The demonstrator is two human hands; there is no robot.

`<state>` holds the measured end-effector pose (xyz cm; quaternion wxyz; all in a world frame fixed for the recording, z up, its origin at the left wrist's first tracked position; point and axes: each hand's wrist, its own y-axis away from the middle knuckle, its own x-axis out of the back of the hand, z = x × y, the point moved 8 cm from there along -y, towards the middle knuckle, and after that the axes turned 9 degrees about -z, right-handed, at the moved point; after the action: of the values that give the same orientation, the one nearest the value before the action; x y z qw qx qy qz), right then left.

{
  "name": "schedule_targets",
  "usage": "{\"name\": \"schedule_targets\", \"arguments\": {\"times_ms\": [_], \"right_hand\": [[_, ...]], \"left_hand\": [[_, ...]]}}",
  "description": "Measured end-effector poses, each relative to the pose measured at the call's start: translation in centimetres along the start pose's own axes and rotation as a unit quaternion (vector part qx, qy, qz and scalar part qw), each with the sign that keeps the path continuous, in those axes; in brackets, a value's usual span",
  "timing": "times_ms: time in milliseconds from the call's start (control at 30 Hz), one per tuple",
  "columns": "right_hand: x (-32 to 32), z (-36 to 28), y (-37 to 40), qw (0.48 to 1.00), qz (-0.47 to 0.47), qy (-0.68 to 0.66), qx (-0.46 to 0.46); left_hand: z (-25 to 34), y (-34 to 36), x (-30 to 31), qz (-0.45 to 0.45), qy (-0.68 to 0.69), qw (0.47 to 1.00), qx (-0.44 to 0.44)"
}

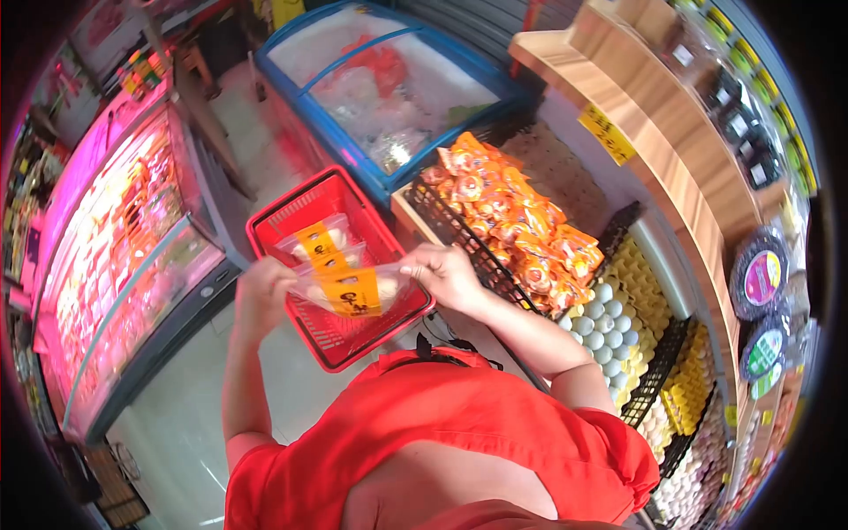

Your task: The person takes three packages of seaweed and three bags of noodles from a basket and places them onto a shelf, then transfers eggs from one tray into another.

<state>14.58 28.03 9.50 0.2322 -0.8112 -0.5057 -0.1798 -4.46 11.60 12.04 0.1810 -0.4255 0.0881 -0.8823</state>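
Note:
Stretched between my two hands is a clear plastic food packet (358, 291) with an orange label and pale contents. My left hand (262, 296) pinches one end of it, and the fingers of my right hand (443, 276) close on the opposite end. Below them is a red shopping basket (331, 355) with slotted walls. A second packet (318, 243) with a similar orange label lies in the basket, partly hidden by the held one. What the packets contain is too blurred to name.
A lit meat display case (115, 274) stands at left. Ahead is a blue-rimmed chest freezer (305, 97). To the right are a black crate of orange-wrapped packages (512, 221), trays of eggs (602, 331) and a wooden shelf (658, 132) with packaged goods.

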Motion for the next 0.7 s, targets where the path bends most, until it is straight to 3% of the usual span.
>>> {"name": "schedule_targets", "arguments": {"times_ms": [200, 267, 333, 400, 467, 500, 533, 567, 633, 700], "right_hand": [[14.7, -9.7, 1.8, 0.989, 0.122, 0.059, 0.066], [20.0, -12.3, 3.3, 0.980, 0.191, 0.039, 0.044], [24.9, -15.3, 5.1, 0.954, 0.260, 0.135, 0.058], [29.9, -16.4, 7.0, 0.941, 0.304, 0.139, 0.057], [35.1, -18.2, 9.1, 0.908, 0.330, 0.244, 0.080], [36.5, -19.0, 9.8, 0.911, 0.369, 0.173, 0.067], [38.2, -19.5, 11.0, 0.890, 0.409, 0.196, 0.052], [39.7, -19.9, 12.1, 0.881, 0.430, 0.194, 0.047], [43.1, -19.8, 14.0, 0.866, 0.458, 0.197, 0.041], [46.4, -19.8, 16.2, 0.819, 0.501, 0.271, 0.069]], "left_hand": [[15.5, -9.0, 6.7, 0.132, -0.042, 0.957, -0.254], [19.2, -12.9, 7.4, 0.139, -0.001, 0.953, -0.269], [23.1, -16.7, 7.3, 0.157, 0.035, 0.940, -0.300], [26.1, -20.9, 6.4, 0.122, 0.099, 0.933, -0.325], [29.4, -24.9, 5.6, 0.114, 0.105, 0.913, -0.376], [31.4, -26.4, 4.6, 0.091, 0.166, 0.904, -0.384], [33.4, -28.1, 3.8, 0.067, 0.225, 0.890, -0.391], [31.8, -32.2, 2.7, 0.050, 0.130, 0.939, -0.315], [37.5, -32.8, 0.5, 0.066, 0.177, 0.919, -0.345], [41.6, -33.8, -1.3, 0.093, 0.218, 0.897, -0.372]]}}
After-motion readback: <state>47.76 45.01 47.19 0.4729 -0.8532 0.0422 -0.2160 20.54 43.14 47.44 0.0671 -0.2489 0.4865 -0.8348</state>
